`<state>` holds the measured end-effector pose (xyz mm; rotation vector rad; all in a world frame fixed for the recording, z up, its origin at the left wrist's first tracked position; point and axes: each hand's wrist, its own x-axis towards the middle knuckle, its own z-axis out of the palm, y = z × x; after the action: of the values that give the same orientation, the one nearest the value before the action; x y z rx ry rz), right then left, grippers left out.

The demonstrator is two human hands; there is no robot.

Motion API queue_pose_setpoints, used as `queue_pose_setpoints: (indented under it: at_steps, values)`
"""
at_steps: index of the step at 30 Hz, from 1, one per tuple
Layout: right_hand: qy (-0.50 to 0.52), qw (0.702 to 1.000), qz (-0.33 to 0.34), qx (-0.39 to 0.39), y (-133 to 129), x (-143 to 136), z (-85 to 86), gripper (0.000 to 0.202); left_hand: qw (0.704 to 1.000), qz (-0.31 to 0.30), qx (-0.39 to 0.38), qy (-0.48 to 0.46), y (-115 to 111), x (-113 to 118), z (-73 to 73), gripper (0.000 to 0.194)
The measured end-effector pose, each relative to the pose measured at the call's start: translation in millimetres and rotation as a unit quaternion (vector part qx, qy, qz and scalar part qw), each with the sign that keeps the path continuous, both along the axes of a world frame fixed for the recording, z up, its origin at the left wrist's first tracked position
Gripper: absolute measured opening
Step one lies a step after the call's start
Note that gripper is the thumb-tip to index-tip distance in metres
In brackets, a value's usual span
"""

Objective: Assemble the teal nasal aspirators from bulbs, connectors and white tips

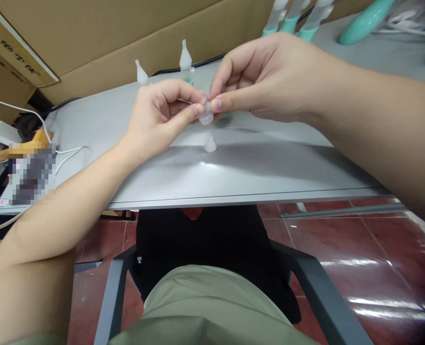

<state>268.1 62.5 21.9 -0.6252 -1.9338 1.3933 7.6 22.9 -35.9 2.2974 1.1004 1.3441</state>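
Observation:
A small translucent plastic piece [206, 116] is pinched between my two hands above the table. My left hand [158, 108] is closed on its left side with thumb and forefinger. From the other side, my right hand [269, 79] grips the same piece between thumb and fingertips. Just below, a small whitish dome-shaped tip [210, 144] sits on the table. Behind my hands stands a white pointed nozzle [185, 57] on a clear body with a teal part. Another white nozzle [141, 74] shows behind my left hand, its lower part hidden. Something teal under my fingers is mostly covered.
The grey table [155, 184] ends close to my lap. At the back right are clear-and-teal tubes [289, 24], a teal device [365, 21] and white cables [409, 21]. Cardboard [126, 33] walls the rear. A blurred-out phone-like object [32, 175] and cables lie left.

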Motion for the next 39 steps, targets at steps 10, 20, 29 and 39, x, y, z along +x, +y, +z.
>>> queue_pose_setpoints:
  at_steps: [10, 20, 29, 39]
  values:
    - [0.026, 1.000, 0.011, -0.002, -8, -5, 3.4, 0.026, 1.000, -0.007, 0.014, 0.000, 1, -6, 2.9, 0.075]
    - [0.048, 0.996, -0.022, 0.075, -11, -2, 1.4, 0.033, 0.997, -0.032, 0.075, -0.009, 16, -11, -0.7, 0.078]
    - [-0.007, 0.968, -0.104, 0.228, -11, -8, -12.4, 0.028, 0.998, -0.039, 0.049, -0.014, 24, -18, 0.1, 0.069]
    - [-0.004, 0.958, -0.122, 0.260, -19, -13, -10.8, 0.030, 0.999, 0.014, -0.025, -0.021, -12, 3, 24.1, 0.034]
